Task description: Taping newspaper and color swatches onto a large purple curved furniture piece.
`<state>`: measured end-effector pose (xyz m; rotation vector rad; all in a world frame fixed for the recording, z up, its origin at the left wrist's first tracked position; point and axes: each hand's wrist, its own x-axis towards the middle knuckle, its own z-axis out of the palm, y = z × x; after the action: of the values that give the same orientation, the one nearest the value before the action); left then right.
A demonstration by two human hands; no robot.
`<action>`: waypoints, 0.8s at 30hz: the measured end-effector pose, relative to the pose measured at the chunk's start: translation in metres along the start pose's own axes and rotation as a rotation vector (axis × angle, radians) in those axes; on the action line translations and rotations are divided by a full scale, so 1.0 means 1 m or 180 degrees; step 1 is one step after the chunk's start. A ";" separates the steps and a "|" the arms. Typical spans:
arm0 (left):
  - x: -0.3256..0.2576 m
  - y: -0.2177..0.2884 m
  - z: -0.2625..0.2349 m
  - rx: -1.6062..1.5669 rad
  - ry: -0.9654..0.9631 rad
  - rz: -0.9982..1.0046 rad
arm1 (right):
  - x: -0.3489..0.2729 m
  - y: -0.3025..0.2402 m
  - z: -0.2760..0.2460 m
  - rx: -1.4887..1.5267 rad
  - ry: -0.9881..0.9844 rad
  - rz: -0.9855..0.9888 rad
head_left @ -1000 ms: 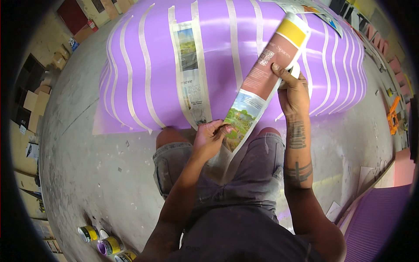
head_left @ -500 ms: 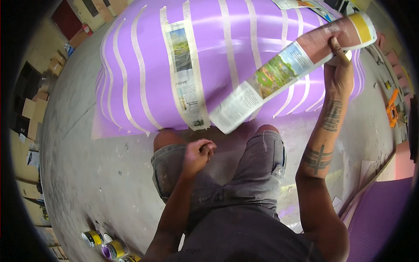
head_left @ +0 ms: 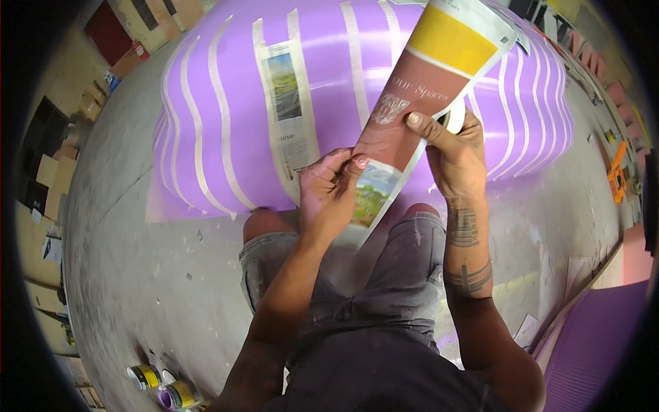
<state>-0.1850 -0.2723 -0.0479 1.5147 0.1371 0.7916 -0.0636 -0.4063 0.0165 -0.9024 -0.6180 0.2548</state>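
A long folded strip of newspaper (head_left: 436,65), with yellow, reddish-brown and picture areas, slants between my hands. My left hand (head_left: 328,191) is closed, pinching its left edge lower down. On the right edge, my right hand (head_left: 454,161) presses the paper with its thumb, and a pale ring like a tape roll (head_left: 455,117) shows at its fingers. Behind stands a large rounded glossy purple form (head_left: 333,103) with several pale tape strips (head_left: 218,103) running down it. One newspaper panel (head_left: 284,86) is stuck between two strips on it; my left hand partly covers its lower end.
Paint cans (head_left: 180,395) stand on the grey floor (head_left: 137,275) at the lower left. Cardboard boxes (head_left: 51,178) line the left wall. An orange tool (head_left: 618,175) lies at the right, above a purple ribbed surface (head_left: 604,350). My knees are close to the purple form.
My right hand has come inward and down, turning the newspaper strip steeper. My left hand has risen from my thigh and taken hold of the strip's left edge.
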 end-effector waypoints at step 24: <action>-0.027 -0.045 -0.029 0.0743 -0.0344 -0.0182 | -0.014 -0.008 -0.059 -0.0238 0.1191 -0.0358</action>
<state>-0.2040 -0.2560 -0.1028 1.7626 0.1967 0.6634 -0.0400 -0.4556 -0.0100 -0.9539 -0.3304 -0.0403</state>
